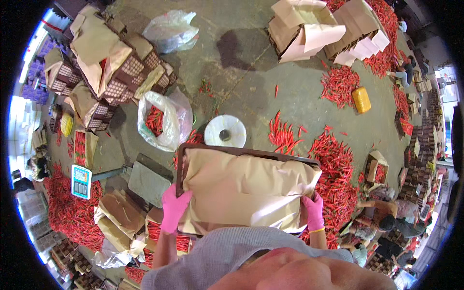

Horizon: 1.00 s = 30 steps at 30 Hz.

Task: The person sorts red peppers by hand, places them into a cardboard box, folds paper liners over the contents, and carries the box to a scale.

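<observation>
A dark brown plastic crate (251, 153) is held level in front of my body, with brown paper (241, 188) folded over its top so that its contents are hidden. My left hand (174, 208), in a pink glove, grips the crate's left end. At the opposite end my right hand (314, 211), gloved the same, is closed on the crate's edge, thumb over the paper. Red chili peppers (333, 169) lie heaped on the floor beyond my right hand. Left of my left hand stands a weighing scale, with a grey platform (149, 182) and a display (81, 181).
Paper-covered crates (130, 72) are stacked at the far left. A plastic bag of chilies (154, 121) and a white roll (232, 126) sit beyond the crate. Paper-lined boxes (304, 29) stand at the far right. Other people (386, 217) work at the right.
</observation>
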Each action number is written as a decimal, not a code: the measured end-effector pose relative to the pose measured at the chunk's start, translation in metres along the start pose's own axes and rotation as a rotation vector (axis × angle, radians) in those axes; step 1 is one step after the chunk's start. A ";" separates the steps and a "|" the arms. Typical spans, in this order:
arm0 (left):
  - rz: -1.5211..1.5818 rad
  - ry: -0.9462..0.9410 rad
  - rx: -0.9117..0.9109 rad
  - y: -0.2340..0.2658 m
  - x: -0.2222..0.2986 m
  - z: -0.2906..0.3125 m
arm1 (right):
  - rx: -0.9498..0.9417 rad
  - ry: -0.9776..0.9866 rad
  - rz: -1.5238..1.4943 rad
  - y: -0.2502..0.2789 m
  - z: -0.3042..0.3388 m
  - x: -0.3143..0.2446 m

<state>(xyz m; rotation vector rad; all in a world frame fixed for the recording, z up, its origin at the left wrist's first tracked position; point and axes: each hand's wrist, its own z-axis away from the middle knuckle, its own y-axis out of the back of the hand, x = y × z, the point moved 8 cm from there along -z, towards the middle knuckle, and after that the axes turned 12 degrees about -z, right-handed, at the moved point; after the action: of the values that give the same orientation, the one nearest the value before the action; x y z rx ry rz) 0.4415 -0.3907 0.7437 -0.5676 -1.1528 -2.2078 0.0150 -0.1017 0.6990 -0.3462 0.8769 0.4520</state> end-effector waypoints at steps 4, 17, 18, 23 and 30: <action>-0.092 -0.214 0.064 -0.036 0.102 -0.020 | 0.099 0.075 -0.079 0.051 -0.009 -0.063; -0.124 -0.257 -0.084 -0.129 0.305 -0.237 | 0.088 0.255 0.031 0.035 -0.236 -0.221; -0.123 -0.230 -0.099 -0.131 0.326 -0.263 | 0.176 0.214 0.020 -0.006 -0.255 -0.256; -0.115 -0.223 -0.040 -0.093 0.464 -0.379 | 0.105 0.187 -0.057 -0.113 -0.380 -0.357; -0.113 -0.144 0.010 -0.003 0.583 -0.566 | -0.043 0.181 -0.183 -0.291 -0.554 -0.465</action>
<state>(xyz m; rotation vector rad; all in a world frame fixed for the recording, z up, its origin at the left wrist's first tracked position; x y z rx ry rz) -0.0504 -1.0354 0.7893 -0.6815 -1.2974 -2.2856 -0.4570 -0.7181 0.7711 -0.5081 1.0022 0.2732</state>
